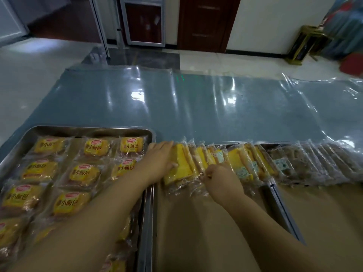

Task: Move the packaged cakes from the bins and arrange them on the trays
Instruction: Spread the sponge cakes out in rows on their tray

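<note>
A row of yellow packaged cakes [243, 163] leans along the far end of the middle tray [196, 222], which is lined with brown paper. My left hand [159, 161] lies flat against the leftmost yellow cake [181, 165] of that row, fingers straight. My right hand [220, 181] pinches the wrapper edge of a cake near the row's middle, fingers curled. A left metal tray [88, 130] holds several wrapped cakes with yellow labels [82, 173]. Brown packaged cakes [314, 163] stand in a row on the right tray [324, 213].
The trays sit on a grey table covered in clear plastic film [196, 107]. Beyond it lie a tiled floor, a dark wooden door [206, 22], a glass-fronted cabinet [143, 20] and a black and gold bin [302, 44] at the far right.
</note>
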Action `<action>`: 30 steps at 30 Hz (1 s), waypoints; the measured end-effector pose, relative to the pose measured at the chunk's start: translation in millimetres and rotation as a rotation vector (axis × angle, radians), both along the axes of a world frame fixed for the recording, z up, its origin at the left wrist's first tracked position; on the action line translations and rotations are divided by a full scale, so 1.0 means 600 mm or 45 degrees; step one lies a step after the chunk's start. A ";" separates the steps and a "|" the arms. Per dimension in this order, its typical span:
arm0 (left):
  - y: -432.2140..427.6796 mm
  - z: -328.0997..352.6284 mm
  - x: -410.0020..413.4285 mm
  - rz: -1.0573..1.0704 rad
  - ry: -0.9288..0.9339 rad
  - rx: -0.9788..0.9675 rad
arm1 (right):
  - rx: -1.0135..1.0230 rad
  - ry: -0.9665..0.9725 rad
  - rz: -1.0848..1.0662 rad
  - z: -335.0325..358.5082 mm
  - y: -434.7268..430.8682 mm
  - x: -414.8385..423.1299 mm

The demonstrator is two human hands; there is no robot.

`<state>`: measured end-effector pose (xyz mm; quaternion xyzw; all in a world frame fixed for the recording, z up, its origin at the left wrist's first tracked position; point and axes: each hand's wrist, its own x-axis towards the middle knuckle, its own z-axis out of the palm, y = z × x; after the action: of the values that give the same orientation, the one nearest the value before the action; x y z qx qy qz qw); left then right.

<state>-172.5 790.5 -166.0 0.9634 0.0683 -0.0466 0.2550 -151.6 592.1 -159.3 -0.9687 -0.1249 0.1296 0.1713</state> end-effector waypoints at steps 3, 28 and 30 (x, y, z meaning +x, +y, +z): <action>0.014 -0.011 0.026 -0.027 0.097 0.019 | 0.100 0.002 -0.038 -0.007 -0.004 0.003; -0.182 0.002 -0.305 0.668 -0.280 -0.690 | 1.015 -0.129 -0.418 0.026 -0.266 -0.139; -0.209 -0.009 -0.339 0.679 -0.272 -0.645 | 1.073 0.020 -0.377 0.024 -0.296 -0.153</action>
<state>-375.9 665.0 -171.1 0.8178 0.2758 0.1068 0.4938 -243.4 414.3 -144.7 -0.8207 -0.0257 0.0487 0.5687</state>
